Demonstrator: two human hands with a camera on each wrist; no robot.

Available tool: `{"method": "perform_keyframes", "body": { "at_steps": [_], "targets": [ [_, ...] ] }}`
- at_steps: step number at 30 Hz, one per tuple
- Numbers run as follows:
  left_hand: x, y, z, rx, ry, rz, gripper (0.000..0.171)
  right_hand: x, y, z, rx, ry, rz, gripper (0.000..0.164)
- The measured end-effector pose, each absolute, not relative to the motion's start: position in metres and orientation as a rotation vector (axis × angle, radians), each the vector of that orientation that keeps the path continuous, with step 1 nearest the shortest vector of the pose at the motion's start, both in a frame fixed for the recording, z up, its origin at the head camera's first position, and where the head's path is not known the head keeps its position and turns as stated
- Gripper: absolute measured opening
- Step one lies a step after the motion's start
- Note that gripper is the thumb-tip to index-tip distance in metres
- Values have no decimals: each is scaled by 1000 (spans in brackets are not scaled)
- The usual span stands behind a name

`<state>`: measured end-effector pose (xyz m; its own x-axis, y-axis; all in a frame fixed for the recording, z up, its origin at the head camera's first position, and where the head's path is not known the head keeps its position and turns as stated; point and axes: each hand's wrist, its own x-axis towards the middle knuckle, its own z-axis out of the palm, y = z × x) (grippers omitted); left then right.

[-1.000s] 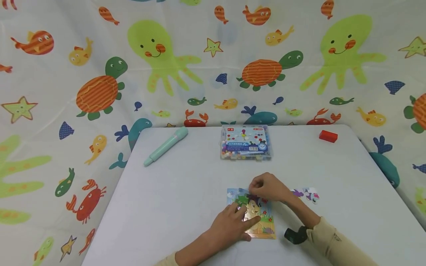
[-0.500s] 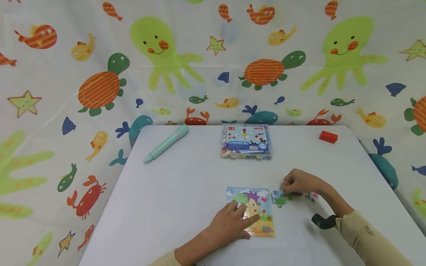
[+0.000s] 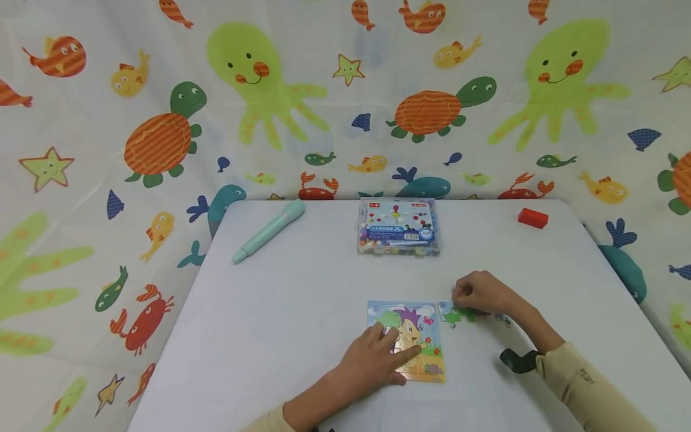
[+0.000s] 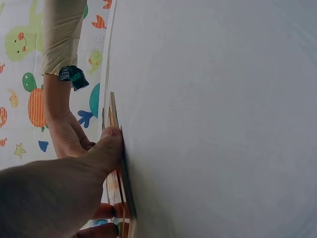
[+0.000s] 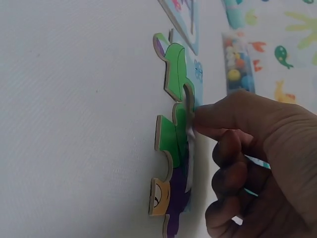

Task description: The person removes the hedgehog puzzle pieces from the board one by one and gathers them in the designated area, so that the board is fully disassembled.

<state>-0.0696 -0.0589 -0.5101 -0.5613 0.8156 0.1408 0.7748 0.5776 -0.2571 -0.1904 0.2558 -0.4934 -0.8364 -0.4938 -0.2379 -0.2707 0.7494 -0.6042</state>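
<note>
My left hand (image 3: 367, 360) rests on a jigsaw puzzle board (image 3: 434, 366) with a purple-haired cartoon animal. Its fingers spread over the picture, and in the left wrist view the thumb (image 4: 110, 148) lies along the board's edge. To the right of the board, my right hand (image 3: 483, 292) pinches a puzzle piece (image 5: 190, 148), shown as a thin pale edge beside the thumb. Below those fingertips, a green puzzle piece (image 5: 174, 72) and a green-and-purple one (image 5: 171, 136) lie in a row on the table. The right hand hides part of that row in the head view.
A clear box of coloured beads (image 3: 399, 228) stands at the back of the white table (image 3: 302, 312). A mint-green tube (image 3: 270, 231) lies back left, a red block (image 3: 532, 218) back right. Behind hangs a sea-animal cloth (image 3: 324, 108).
My right hand has left the top of the board, moving right to the loose pieces, then shifted slightly left along them. Puzzle pieces now lie beside the board. My left hand has stayed on it.
</note>
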Motion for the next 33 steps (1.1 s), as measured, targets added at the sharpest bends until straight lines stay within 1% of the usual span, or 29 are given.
{"method": "perform_keyframes", "body": {
  "at_steps": [11, 15, 19, 22, 26, 30, 33],
  "targets": [
    [-74, -60, -507, -1305, -2544, 235, 68, -186, 244, -485, -594, 2676, -651, 14],
    [-74, -60, -509, -1306, -2523, 220, 68, -185, 242, -480, -622, 2685, -634, 2],
    [-74, -58, -510, -1304, -2536, 221, 68, -181, 236, -477, -601, 2714, -635, 10],
    [-75, -57, -511, -1305, -2556, 244, 68, -170, 224, -478, -659, 2729, -669, 10],
    [-73, -55, -513, -1307, -2574, 279, 68, -148, 206, -484, -781, 2718, -694, 7],
    [-71, -56, -514, -1303, -2577, 300, 68, -129, 196, -489, -833, 2756, -646, 10],
    [-69, -57, -514, -1296, -2566, 306, 67, -122, 193, -491, -863, 2808, -595, 13]
  ]
}}
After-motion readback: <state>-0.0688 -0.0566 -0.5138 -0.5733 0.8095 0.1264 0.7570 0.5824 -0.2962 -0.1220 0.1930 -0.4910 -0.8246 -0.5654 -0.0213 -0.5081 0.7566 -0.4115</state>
